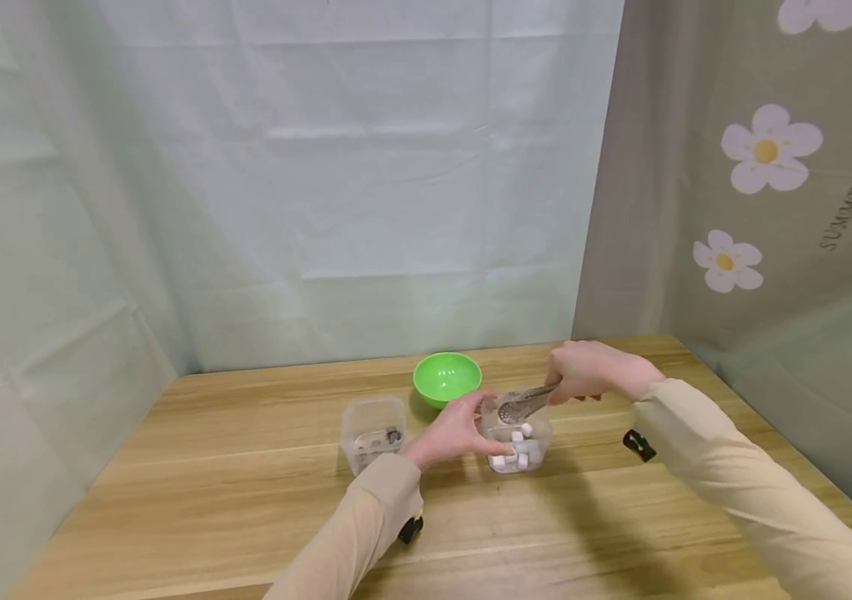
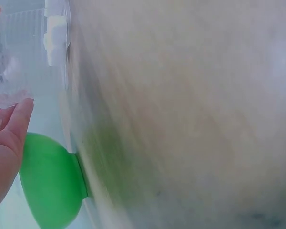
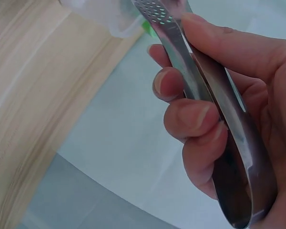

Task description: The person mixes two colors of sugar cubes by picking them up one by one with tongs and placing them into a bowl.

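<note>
My left hand [image 1: 450, 433] grips a clear plastic container [image 1: 545, 431], thumb at its near side and fingers at its far side. Several white cubes [image 1: 522, 459] lie in it. In the left wrist view the fingers [image 2: 20, 119] touch the container's wall, close beside the green bowl [image 2: 52, 183]. Held in my right hand [image 1: 591, 371] are metal tongs [image 1: 527, 403] with perforated ends, tilted over the container. The right wrist view has the thumb and curled fingers squeezing the arms of the tongs [image 3: 238, 143] close together; their tips are out of that frame.
The green bowl stands behind the left hand, near the table's back edge. Left of the left hand is another clear container [image 1: 352, 429] with a few small dark pieces [image 1: 393, 435] in it. Fabric curtains [image 1: 366, 192] hang behind and along the sides of the wooden table [image 1: 246, 467].
</note>
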{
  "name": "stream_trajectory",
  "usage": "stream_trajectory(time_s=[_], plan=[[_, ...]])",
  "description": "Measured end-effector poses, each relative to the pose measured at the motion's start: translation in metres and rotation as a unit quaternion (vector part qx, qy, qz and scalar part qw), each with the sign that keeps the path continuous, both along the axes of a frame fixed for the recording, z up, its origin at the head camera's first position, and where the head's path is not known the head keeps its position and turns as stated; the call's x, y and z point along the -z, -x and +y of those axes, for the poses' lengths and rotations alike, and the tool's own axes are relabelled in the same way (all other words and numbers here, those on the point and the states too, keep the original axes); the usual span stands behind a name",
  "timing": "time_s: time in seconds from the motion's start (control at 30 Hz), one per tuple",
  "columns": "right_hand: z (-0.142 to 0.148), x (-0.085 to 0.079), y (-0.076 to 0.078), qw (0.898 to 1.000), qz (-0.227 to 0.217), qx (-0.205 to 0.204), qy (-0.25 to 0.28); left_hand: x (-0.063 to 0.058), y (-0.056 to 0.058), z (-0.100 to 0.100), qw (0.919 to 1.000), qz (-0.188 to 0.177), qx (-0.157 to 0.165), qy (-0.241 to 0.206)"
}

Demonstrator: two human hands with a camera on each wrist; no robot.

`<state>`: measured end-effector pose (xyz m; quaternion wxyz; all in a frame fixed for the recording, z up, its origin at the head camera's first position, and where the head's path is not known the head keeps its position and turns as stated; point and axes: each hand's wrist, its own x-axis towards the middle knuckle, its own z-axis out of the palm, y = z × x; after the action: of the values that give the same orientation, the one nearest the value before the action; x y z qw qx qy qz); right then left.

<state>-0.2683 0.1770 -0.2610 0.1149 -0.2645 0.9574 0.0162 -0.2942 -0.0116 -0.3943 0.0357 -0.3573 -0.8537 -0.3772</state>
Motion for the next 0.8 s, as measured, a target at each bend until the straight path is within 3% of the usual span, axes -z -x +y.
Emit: stream_trajectory(time_s=[0.27, 0.5, 0.8], plan=[[0.016, -0.015, -0.004, 0.999, -0.013, 0.023, 0.040, 0.008, 0.005, 0.001, 0.9996, 0.027, -0.005, -0.002], [0.023, -0.026, -0.002, 0.998, 0.009, 0.031, 0.061, 0.013, 0.010, 0.000, 0.9999, 0.013, -0.003, -0.006], [0.022, -0.019, 0.012, 0.990, 0.053, 0.068, 0.112, 0.000, -0.001, 0.000, 0.9995, -0.014, 0.011, -0.028]])
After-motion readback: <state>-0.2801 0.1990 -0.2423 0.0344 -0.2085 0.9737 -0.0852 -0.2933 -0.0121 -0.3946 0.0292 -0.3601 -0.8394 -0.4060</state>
